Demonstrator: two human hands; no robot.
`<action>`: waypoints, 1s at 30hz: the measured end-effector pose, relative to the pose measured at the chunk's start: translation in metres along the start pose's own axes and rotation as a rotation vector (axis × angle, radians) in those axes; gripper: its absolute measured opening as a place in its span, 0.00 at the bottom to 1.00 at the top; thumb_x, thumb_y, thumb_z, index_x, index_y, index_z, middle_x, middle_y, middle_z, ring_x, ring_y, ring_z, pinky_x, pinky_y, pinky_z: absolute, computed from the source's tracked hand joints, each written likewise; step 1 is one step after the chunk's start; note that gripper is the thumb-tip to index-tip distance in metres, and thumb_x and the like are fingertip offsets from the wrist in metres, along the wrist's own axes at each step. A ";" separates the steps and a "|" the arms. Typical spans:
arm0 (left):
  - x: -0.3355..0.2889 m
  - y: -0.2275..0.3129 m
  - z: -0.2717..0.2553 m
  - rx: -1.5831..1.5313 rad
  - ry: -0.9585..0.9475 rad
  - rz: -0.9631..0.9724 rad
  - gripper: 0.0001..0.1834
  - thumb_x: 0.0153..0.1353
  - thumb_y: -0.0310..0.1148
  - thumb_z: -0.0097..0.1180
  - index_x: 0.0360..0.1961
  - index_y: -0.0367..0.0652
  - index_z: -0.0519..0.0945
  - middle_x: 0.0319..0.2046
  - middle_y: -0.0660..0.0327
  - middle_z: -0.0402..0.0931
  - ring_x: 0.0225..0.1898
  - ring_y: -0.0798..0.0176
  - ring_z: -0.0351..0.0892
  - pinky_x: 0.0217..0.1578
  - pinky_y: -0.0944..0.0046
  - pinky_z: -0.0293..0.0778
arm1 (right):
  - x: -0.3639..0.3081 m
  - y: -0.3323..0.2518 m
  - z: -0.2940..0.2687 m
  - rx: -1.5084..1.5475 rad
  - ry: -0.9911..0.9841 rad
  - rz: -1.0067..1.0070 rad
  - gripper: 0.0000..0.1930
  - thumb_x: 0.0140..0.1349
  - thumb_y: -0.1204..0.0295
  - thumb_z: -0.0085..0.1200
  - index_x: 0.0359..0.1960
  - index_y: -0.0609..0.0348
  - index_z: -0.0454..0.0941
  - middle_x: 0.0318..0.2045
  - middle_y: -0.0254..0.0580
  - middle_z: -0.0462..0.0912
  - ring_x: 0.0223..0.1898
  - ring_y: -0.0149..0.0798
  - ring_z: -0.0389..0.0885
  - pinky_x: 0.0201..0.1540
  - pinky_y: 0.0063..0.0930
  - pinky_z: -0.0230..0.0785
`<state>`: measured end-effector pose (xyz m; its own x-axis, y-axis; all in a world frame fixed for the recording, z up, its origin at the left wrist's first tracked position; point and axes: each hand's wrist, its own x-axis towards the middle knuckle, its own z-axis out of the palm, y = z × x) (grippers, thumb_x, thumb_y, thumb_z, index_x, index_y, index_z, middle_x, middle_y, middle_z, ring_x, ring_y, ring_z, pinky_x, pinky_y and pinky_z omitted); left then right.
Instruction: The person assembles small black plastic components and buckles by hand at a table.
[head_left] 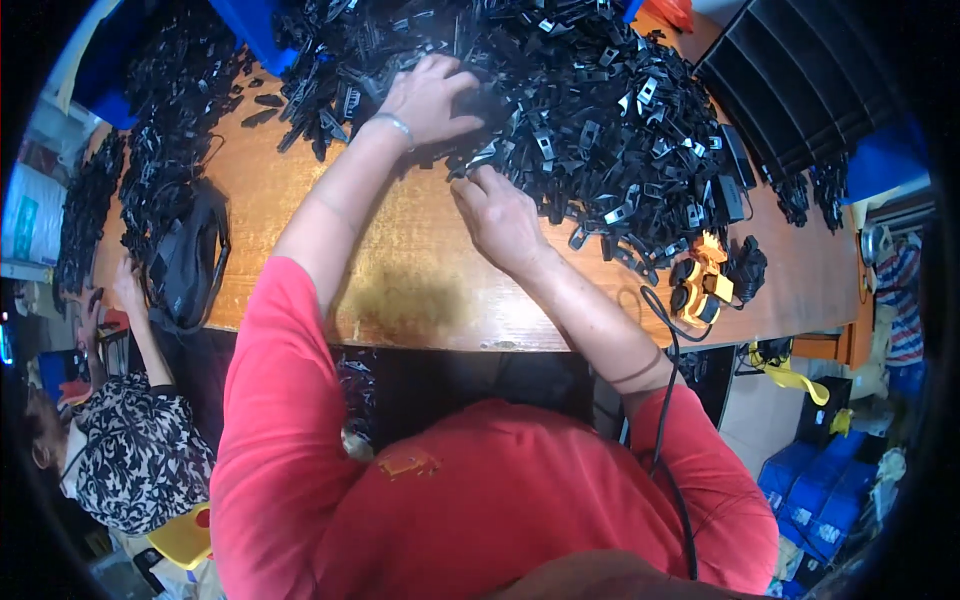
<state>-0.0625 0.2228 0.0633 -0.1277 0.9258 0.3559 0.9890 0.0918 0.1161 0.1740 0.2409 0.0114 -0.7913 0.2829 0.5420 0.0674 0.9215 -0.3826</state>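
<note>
A large heap of small black plastic parts (590,130), several with shiny silvery faces, covers the far side of the wooden table (400,285). My left hand (430,100), with a bracelet at the wrist, rests on the heap's near left edge. Its fingers are spread and partly blurred, and nothing shows in its grasp. Closer to me, my right hand (500,220) is at the near edge of the heap over bare wood. Its fingers are curled together toward the black parts, and what is between them is hidden.
A yellow toy vehicle (703,285) and a black cable (665,320) lie to the right. Black stacked trays (790,85) stand at the far right. On the left are a black bag (185,260), more black parts (165,150) and another person (130,450) at the table.
</note>
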 end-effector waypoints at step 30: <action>0.071 -0.007 0.033 0.077 0.115 -0.166 0.23 0.65 0.58 0.66 0.50 0.55 0.91 0.60 0.60 0.80 0.65 0.51 0.76 0.61 0.43 0.78 | 0.007 0.007 -0.001 0.055 -0.095 0.029 0.13 0.63 0.78 0.56 0.49 0.60 0.83 0.41 0.48 0.77 0.42 0.51 0.84 0.42 0.45 0.80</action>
<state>-0.0763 0.3002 0.0566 -0.2930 0.8478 0.4420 0.9558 0.2719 0.1122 0.1700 0.2500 0.0132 -0.8437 0.2801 0.4580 0.0594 0.8966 -0.4389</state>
